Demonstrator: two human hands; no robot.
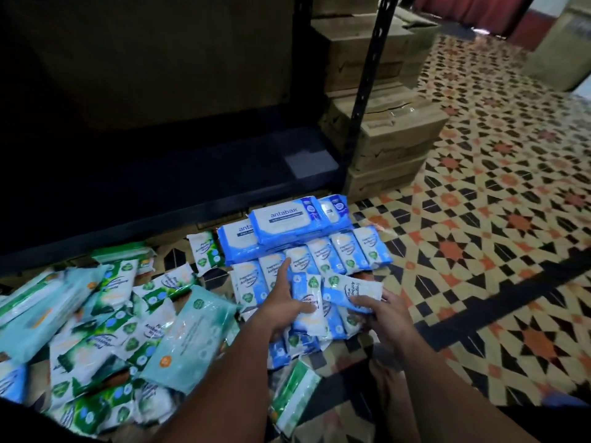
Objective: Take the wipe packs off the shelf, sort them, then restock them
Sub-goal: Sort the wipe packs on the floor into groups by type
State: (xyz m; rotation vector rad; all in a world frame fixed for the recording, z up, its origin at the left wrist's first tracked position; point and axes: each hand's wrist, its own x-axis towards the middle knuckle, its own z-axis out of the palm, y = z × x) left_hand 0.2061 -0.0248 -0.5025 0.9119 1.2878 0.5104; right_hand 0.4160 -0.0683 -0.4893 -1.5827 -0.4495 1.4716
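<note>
Sorting is under way on the patterned floor [479, 244], by my judgement, with nothing restocked: the dark shelf [179, 174] at twelve o'clock shows no packs. Nearest, the right hand [380, 310] has fingers curled round a small blue pack [353, 290] whose long axis runs nine to three. Just beside it at nine o'clock, the left hand [283, 302] lies with fingers spread and straight on another blue pack [308, 306], long axis six to twelve. The tidy blue row [323, 259] sits at twelve o'clock of both hands, so the held pack goes forward; the right hand is nearer its open end. That row counts about six, with three large blue packs [278, 223] beyond. The green heap [96, 321] at nine o'clock is too jumbled to count.
</note>
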